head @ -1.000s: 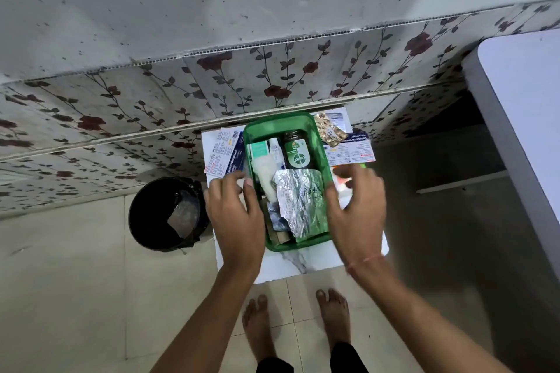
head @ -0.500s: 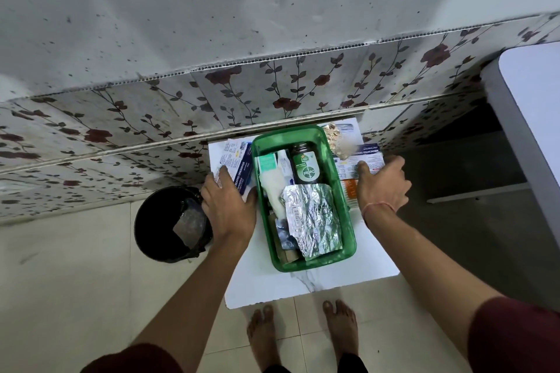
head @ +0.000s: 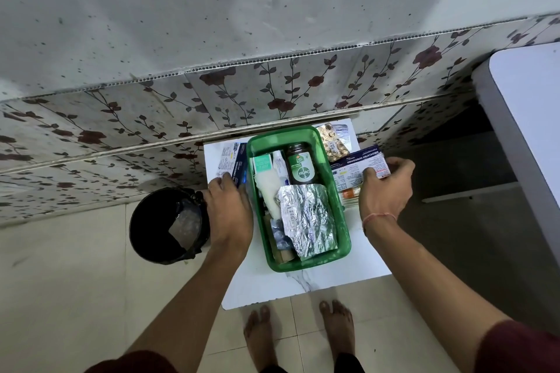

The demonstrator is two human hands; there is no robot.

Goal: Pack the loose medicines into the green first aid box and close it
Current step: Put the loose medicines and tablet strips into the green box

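Note:
The green first aid box (head: 344,239) stands open on a small white table (head: 357,269), with no lid in view. Inside lie a Dettol bottle (head: 301,167), tubes, and a crumpled foil strip (head: 307,218). My left hand (head: 228,212) rests on a blue-and-white medicine packet (head: 231,159) left of the box. My right hand (head: 386,188) pinches a white medicated dressings packet (head: 359,165) right of the box. A strip of gold pills (head: 333,144) lies at the back right. Something orange (head: 350,191) peeks from under the dressings packet.
A black bin (head: 168,224) with a plastic scrap inside stands on the floor left of the table. A flowered tiled wall runs just behind. A pale tabletop (head: 530,118) juts in at the right. My bare feet stand at the table's near edge.
Both hands moved outward from the box's rim to the packets on either side. The right hand went further back and closed its fingers on the dressings packet.

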